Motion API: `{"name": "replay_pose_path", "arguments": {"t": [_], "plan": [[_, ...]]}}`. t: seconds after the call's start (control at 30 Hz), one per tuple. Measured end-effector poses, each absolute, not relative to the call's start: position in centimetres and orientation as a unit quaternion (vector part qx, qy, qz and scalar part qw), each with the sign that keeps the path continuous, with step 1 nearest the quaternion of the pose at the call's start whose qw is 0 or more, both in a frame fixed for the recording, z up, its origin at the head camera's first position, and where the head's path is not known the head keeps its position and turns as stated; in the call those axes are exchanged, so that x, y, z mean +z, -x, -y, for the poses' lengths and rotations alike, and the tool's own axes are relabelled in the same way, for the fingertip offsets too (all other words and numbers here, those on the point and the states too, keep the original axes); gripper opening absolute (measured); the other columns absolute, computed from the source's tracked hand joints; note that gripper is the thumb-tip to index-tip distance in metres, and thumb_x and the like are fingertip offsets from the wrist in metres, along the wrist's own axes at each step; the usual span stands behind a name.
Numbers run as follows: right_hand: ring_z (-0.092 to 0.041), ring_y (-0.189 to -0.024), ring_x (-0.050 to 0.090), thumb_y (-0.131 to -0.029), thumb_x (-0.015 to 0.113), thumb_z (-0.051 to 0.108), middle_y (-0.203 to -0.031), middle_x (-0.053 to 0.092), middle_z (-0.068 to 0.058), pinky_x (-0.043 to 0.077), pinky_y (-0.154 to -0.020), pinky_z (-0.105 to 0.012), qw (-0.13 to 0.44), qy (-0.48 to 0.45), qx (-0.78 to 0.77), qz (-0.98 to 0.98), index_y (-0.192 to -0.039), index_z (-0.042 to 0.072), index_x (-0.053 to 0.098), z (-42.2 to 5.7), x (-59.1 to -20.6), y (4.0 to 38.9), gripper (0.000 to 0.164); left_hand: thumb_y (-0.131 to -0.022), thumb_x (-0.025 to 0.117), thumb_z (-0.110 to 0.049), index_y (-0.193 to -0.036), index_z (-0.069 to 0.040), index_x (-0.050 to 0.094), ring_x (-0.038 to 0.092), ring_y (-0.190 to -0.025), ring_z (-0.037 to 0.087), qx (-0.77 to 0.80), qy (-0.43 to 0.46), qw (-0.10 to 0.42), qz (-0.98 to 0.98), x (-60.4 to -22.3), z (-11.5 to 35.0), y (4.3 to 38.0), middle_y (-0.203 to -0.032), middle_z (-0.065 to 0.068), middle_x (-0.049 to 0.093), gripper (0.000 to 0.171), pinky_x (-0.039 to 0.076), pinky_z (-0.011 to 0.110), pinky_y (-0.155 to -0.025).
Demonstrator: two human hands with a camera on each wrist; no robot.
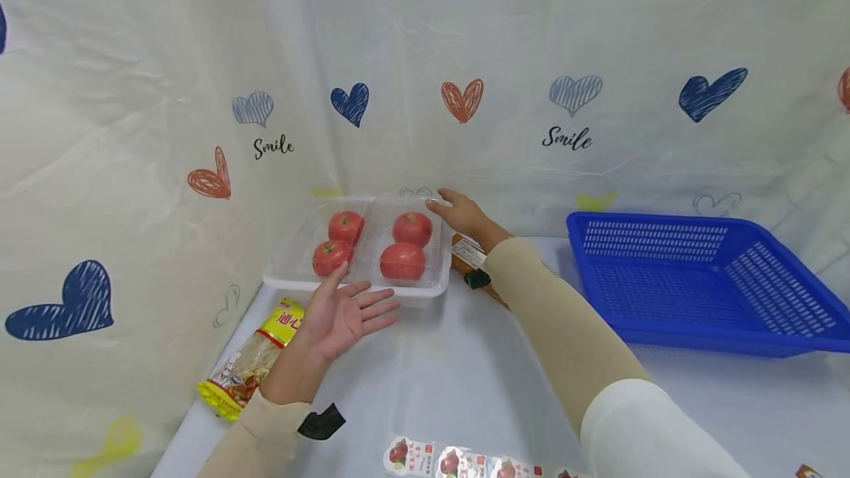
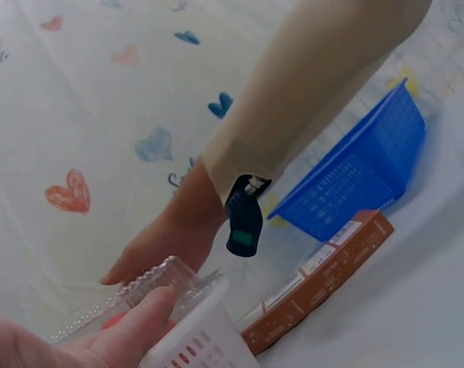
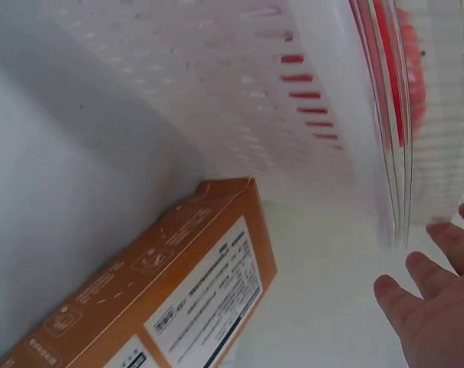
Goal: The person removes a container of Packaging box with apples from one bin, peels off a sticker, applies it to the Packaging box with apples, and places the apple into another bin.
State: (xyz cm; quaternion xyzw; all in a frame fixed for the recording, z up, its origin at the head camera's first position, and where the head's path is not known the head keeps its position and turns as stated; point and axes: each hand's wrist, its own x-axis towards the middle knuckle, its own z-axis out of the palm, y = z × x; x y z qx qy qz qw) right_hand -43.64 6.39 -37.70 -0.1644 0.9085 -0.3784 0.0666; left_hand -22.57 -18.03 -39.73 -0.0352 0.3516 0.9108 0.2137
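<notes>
Two clear plastic boxes (image 1: 372, 238) with red apples (image 1: 402, 262) in them sit on a white basket (image 1: 425, 293) near the back wall. My left hand (image 1: 345, 316) is at the front of the basket, palm turned up and fingers straight. In the left wrist view its thumb (image 2: 143, 318) lies close by a clear lid; whether it touches cannot be told. At the back right corner of the boxes is my right hand (image 1: 468, 216), its fingers extended. The right wrist view shows its fingertips (image 3: 389, 290) beside the clear box edge, holding nothing.
A brown carton (image 3: 208, 284) lies right of the white basket, partly under my right arm. Further right stands a blue plastic basket (image 1: 664, 279). A yellow food packet (image 1: 252, 360) lies left of my left hand. Apple-printed stickers (image 1: 410, 456) lie at the front edge.
</notes>
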Motion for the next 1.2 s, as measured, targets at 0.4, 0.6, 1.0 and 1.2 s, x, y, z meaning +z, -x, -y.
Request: {"name": "replay_pose_path", "arguments": {"t": [0.4,0.6,1.0,1.2], "plan": [[-0.034,-0.139,0.030,-0.100,0.046,0.045,-0.149,0.039,-0.017,0.027,-0.112,-0.050,0.075,0.176,-0.340,-0.921,-0.151,0.004,0.029,-5.1,-36.7,44.6,0.068,-0.102,0.048,-0.036,-0.154,-0.001,0.005,0.035,-0.136,0.042,0.916,0.052,0.150,-0.367,-40.1,17.1,22.7,-0.152,0.021,0.030,0.076,0.031,0.047,-0.110],[-0.033,-0.136,0.035,-0.100,0.050,0.035,-0.146,0.042,-0.018,0.030,-0.111,-0.046,0.037,0.189,-0.352,-0.916,-0.149,0.001,0.032,-4.9,-36.8,44.3,0.062,-0.102,0.049,-0.033,-0.151,0.003,0.011,0.040,-0.132,0.043,0.909,0.068,0.131,-0.389,-40.4,16.5,22.9,-0.148,0.025,0.035,0.072,0.032,0.046,-0.110],[-0.031,-0.125,0.046,-0.090,0.067,0.017,-0.136,0.050,-0.014,0.043,-0.101,-0.045,0.014,0.140,-0.477,-0.867,-0.147,0.007,0.039,-4.1,-36.6,44.2,0.064,-0.099,0.055,-0.030,-0.147,0.000,0.019,0.041,-0.133,0.038,0.907,0.054,0.121,-0.401,-39.5,15.7,23.0,-0.148,0.023,0.038,0.068,0.039,0.049,-0.105],[-0.031,-0.127,0.043,-0.087,0.071,0.009,-0.140,0.047,-0.014,0.042,-0.103,-0.045,0.029,0.114,-0.537,-0.836,-0.147,0.010,0.041,-4.2,-36.8,44.3,0.067,-0.097,0.057,-0.032,-0.146,-0.005,0.017,0.048,-0.128,0.039,0.909,0.084,0.112,-0.393,-39.9,15.6,23.0,-0.143,0.025,0.044,0.069,0.044,0.049,-0.099]]}}
